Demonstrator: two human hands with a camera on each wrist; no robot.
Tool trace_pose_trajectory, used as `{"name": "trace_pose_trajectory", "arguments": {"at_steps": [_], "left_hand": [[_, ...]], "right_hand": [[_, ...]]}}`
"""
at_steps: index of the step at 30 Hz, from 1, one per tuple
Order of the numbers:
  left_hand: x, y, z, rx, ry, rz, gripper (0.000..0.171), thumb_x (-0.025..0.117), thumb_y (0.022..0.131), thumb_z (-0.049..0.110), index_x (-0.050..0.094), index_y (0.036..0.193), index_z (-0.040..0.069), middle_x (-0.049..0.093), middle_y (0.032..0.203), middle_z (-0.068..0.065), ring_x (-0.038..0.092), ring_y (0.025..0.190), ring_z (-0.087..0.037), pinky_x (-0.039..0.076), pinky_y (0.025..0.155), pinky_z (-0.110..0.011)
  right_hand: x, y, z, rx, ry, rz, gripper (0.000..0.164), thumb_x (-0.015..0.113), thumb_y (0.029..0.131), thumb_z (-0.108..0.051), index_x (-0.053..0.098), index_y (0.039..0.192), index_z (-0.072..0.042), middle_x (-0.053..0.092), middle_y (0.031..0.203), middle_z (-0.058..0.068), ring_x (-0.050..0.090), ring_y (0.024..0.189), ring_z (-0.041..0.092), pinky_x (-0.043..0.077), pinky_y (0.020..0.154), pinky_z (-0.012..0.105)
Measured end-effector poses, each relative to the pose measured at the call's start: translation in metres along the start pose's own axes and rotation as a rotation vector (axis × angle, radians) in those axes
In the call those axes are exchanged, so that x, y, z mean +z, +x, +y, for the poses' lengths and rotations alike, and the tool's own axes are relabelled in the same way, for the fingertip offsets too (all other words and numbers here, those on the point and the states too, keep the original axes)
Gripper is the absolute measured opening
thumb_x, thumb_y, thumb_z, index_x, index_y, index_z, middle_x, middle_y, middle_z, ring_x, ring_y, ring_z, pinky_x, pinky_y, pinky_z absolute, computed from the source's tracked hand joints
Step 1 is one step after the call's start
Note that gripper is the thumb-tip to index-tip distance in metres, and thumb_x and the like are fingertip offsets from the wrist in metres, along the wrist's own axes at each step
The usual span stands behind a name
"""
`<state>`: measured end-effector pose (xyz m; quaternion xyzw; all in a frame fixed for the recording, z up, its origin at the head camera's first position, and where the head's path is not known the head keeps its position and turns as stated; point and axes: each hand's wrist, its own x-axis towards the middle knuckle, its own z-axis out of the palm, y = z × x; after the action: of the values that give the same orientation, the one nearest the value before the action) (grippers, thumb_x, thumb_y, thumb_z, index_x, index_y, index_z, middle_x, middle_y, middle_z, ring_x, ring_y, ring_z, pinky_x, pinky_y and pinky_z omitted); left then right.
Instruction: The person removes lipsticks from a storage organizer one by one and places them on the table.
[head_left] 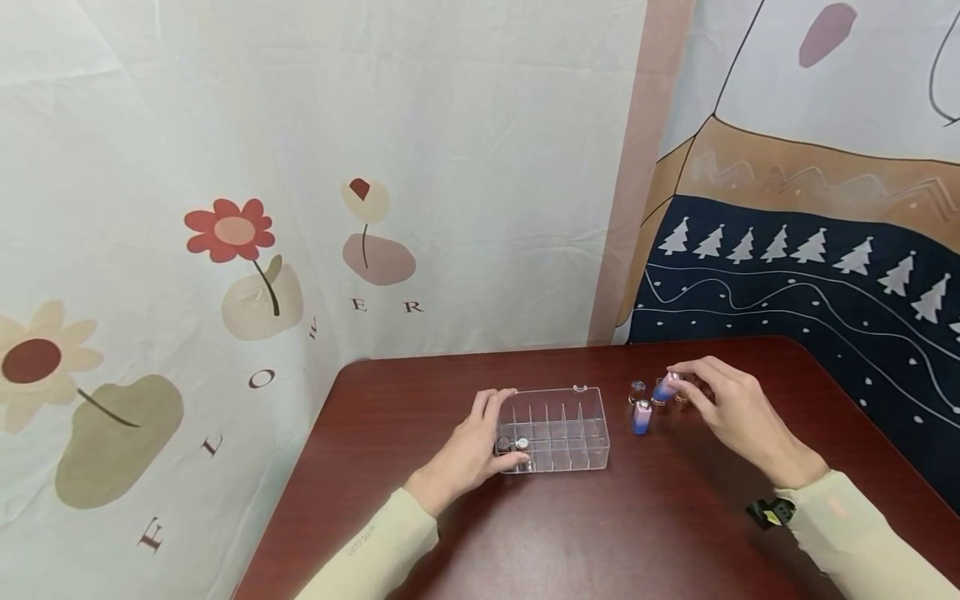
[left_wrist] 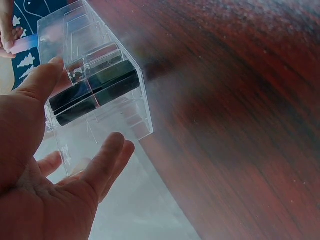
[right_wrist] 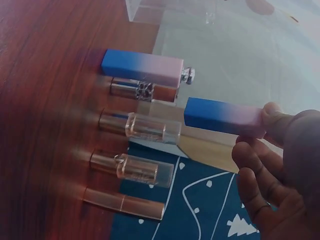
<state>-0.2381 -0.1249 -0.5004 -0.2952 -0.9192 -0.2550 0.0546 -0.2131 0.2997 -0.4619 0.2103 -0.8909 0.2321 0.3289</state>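
My left hand [head_left: 468,442] holds the left end of a clear divided box [head_left: 566,450], its thumb at the front wall and its fingers toward the back. Dark lipstick tubes [left_wrist: 95,92] stand in the compartments under that hand. Between the thumb and fingertips of my right hand [head_left: 738,408] is a square blue-to-pink lipstick tube [right_wrist: 220,117], pinched at its pink end and raised off the table. A matching blue-to-pink tube [right_wrist: 142,67] stands on the table, between the box and the right hand.
Several slimmer tubes stand in a row near the right hand, among them a clear-capped one [right_wrist: 142,127] and a coppery one [right_wrist: 125,202]. The dark red wooden table [head_left: 562,533] meets printed cloth hangings [head_left: 480,208] at the back.
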Motion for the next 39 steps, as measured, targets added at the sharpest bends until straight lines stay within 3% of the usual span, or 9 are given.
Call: {"name": "trace_pose_trajectory", "arguments": {"at_steps": [7, 14, 20, 28, 39], "left_hand": [[-0.001, -0.001, 0.001, -0.001, 0.004, -0.003, 0.102, 0.099, 0.097, 0.033, 0.037, 0.174, 0.011, 0.05, 0.159, -0.017, 0.06, 0.074, -0.016, 0.068, 0.086, -0.046], [-0.001, -0.001, 0.001, 0.009, 0.004, 0.005, 0.102, 0.099, 0.097, 0.033, 0.038, 0.174, 0.01, 0.049, 0.16, -0.017, 0.058, 0.071, -0.013, 0.067, 0.084, -0.043], [-0.001, 0.0, 0.001, 0.013, 0.004, 0.007, 0.102, 0.099, 0.097, 0.033, 0.037, 0.174, 0.009, 0.049, 0.16, -0.017, 0.058, 0.071, -0.013, 0.067, 0.083, -0.042], [-0.001, -0.001, 0.001, 0.01, 0.002, 0.003, 0.102, 0.099, 0.097, 0.034, 0.037, 0.174, 0.01, 0.049, 0.16, -0.017, 0.059, 0.072, -0.014, 0.068, 0.084, -0.043], [-0.001, 0.0, 0.002, 0.012, 0.018, 0.01, 0.101, 0.099, 0.096, 0.035, 0.039, 0.174, 0.01, 0.05, 0.159, -0.018, 0.061, 0.071, -0.017, 0.069, 0.083, -0.045]], "right_hand": [[0.003, -0.004, 0.006, 0.049, 0.007, -0.046, 0.027, 0.094, 0.096, -0.005, 0.085, 0.121, -0.01, 0.083, 0.109, 0.003, 0.063, 0.086, 0.01, 0.049, 0.077, 0.007], [0.007, -0.008, 0.012, 0.091, 0.01, -0.112, 0.022, 0.092, 0.1, -0.009, 0.086, 0.121, -0.011, 0.082, 0.108, 0.002, 0.066, 0.087, 0.01, 0.061, 0.076, 0.018], [0.01, -0.01, 0.017, 0.085, 0.019, -0.131, 0.021, 0.094, 0.097, -0.008, 0.087, 0.117, -0.01, 0.082, 0.107, 0.002, 0.065, 0.086, 0.01, 0.056, 0.076, 0.011], [0.015, -0.013, 0.021, 0.088, -0.001, -0.179, 0.017, 0.093, 0.098, -0.009, 0.087, 0.114, -0.011, 0.083, 0.109, 0.005, 0.075, 0.091, 0.019, 0.069, 0.079, 0.039], [0.024, -0.015, 0.028, 0.071, 0.004, -0.214, 0.018, 0.092, 0.098, -0.006, 0.087, 0.115, -0.009, 0.087, 0.11, 0.007, 0.073, 0.096, 0.022, 0.068, 0.08, 0.043]]}}
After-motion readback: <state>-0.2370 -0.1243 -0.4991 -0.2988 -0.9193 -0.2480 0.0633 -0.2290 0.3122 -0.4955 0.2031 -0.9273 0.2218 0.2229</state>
